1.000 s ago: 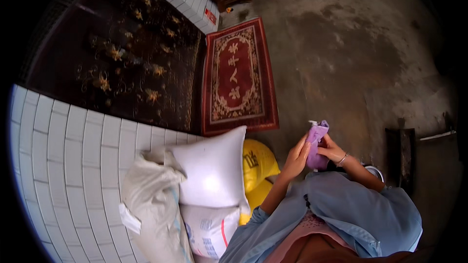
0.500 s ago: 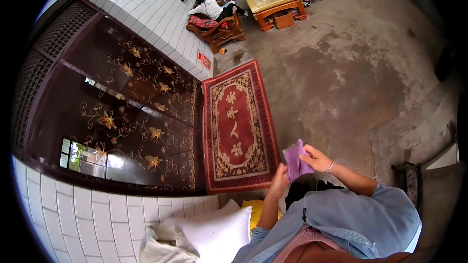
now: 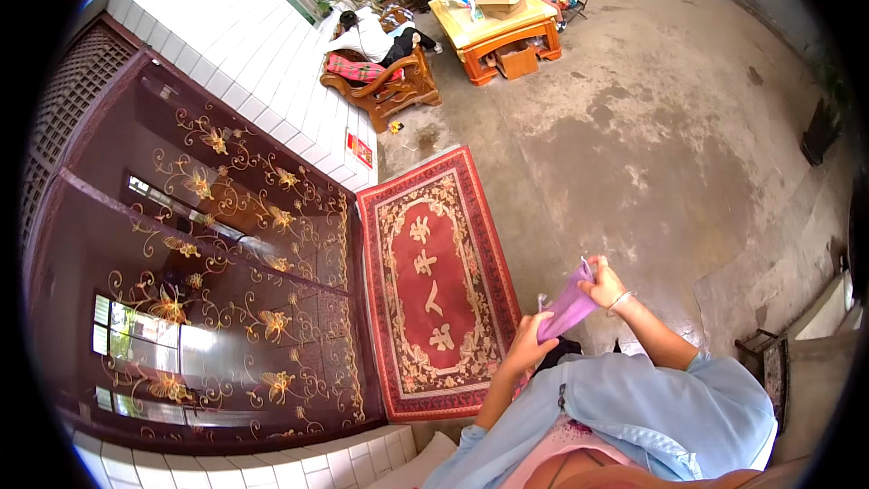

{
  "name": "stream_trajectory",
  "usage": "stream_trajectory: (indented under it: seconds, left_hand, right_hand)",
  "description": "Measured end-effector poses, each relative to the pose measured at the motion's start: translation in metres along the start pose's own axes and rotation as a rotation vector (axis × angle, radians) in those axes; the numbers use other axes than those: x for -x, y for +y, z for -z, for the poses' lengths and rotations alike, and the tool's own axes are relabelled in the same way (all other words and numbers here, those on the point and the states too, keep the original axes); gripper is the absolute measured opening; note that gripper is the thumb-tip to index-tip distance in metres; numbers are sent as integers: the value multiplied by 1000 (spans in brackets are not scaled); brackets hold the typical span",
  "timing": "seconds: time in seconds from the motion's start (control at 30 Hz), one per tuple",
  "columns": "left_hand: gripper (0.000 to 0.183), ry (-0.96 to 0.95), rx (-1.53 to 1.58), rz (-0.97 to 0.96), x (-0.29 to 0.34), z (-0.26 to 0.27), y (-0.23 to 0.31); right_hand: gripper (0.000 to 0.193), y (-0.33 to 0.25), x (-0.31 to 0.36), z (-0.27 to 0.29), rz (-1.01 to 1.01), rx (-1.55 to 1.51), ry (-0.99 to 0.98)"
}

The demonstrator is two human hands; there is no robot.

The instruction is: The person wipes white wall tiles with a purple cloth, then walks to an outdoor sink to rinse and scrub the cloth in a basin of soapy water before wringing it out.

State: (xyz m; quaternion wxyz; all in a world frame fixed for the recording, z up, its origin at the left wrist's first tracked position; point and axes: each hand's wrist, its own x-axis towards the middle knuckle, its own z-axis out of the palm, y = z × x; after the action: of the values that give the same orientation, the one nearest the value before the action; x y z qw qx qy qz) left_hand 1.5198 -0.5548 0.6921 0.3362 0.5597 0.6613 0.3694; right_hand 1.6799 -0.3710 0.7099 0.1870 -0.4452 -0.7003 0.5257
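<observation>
A piece of purple cloth (image 3: pixel 567 308) is stretched at a slant between my two hands, in front of my body. My left hand (image 3: pixel 528 341) is closed on its lower left end, thumb uppermost. At the upper right end, my right hand (image 3: pixel 604 282) pinches the cloth; a bracelet (image 3: pixel 622 300) circles that wrist. Small light bits stick out at both ends of the cloth, too small to make out. Below my hands show the light blue sleeves and front of my shirt (image 3: pixel 634 403).
A red patterned mat (image 3: pixel 439 294) lies left of my hands, before a dark door curtain (image 3: pixel 226 281) with gold flowers. Farther off stand a wooden table (image 3: pixel 493 27) with boxes and a carved bench (image 3: pixel 389 91); people sit at both. A dark stand (image 3: pixel 771 362) is at right.
The purple cloth has gone from bunched and folded to drawn out lengthwise, its right end raised with my right hand. My view has shifted, and the white sacks at lower left are mostly out of sight.
</observation>
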Motion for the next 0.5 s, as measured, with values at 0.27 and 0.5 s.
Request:
stream_trajectory:
  seconds: [0.27,0.5]
  left_hand:
    - [19,330,-293,-149,-123,135,-32]
    - [17,155,-62,-100,-201,219,-72]
  right_hand:
    - [47,-48,-111,-41,314,318,-249]
    - [22,-86,-218,-93,282,322,-92]
